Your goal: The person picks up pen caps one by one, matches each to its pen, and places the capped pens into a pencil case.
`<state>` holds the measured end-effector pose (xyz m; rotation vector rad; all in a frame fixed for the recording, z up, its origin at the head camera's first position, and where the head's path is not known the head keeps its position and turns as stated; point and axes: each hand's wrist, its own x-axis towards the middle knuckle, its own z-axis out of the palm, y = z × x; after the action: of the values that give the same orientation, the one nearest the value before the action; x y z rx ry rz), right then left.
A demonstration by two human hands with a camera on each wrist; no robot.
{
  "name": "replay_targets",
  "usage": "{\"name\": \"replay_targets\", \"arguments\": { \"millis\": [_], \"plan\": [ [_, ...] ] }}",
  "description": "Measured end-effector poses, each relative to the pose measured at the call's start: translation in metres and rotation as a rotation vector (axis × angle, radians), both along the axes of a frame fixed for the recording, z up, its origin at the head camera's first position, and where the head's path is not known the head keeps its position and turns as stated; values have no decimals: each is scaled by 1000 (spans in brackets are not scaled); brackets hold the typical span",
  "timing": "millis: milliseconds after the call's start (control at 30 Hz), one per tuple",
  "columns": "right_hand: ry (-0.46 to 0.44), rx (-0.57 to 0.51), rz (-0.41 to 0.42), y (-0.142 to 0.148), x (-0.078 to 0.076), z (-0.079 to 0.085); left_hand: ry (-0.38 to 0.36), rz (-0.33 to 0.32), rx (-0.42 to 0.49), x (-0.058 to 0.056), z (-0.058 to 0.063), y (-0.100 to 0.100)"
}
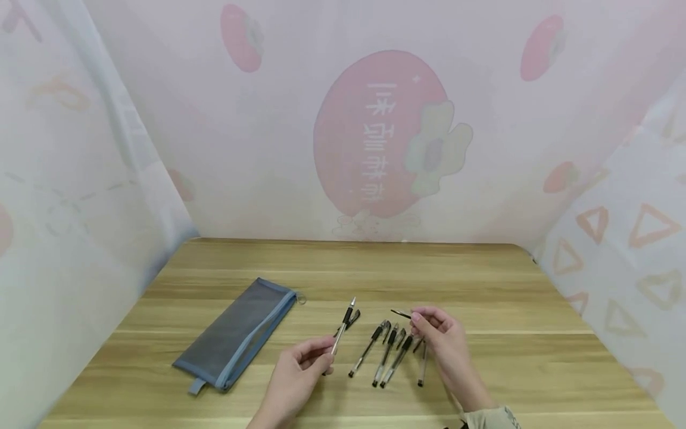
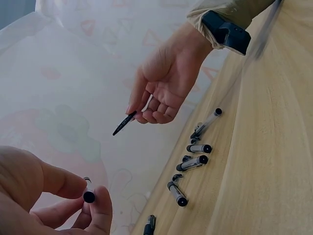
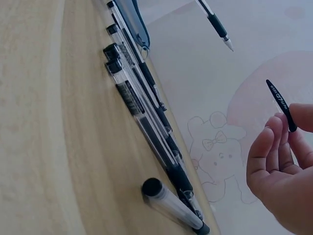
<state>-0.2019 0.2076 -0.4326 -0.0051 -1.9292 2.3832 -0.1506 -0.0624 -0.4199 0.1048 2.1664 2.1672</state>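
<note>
In the head view my left hand pinches a clear-barrelled pen near its back end. The pen's bare metal point is tilted up and away, and its black grip shows. My right hand holds a small black pen cap between thumb and fingertips, level with the pen and apart from it. White lettering marks the cap's clip in the right wrist view. Between the hands several similar pens lie side by side on the table. A black cap shows just behind the held pen.
A grey mesh pencil case with blue edging and a zipper along one side lies left of my left hand. The wood-grain table extends to a printed curtain at the back, with more curtain at both sides.
</note>
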Motion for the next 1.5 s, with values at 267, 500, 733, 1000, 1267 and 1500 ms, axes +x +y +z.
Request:
{"name": "replay_targets", "arguments": {
  "millis": [267,500,733,1000,1267,1500],
  "plan": [
    [62,17,36,9,-4,-2,9,43,-101,-10,-1,-1],
    [37,91,28,10,-7,-4,84,-45,-119,-10,-3,-3],
    [36,177,12,6,-7,-3,150,-159,-160,-11,-8,-4],
    [48,220,34,2,-3,-1,196,-169,-234,-9,-8,-3],
    [43,239,44,1,-4,-2,180,-191,-238,-7,-2,0],
    [57,255,62,1,-2,-4,201,-187,-256,-4,-5,1]
  ]
}}
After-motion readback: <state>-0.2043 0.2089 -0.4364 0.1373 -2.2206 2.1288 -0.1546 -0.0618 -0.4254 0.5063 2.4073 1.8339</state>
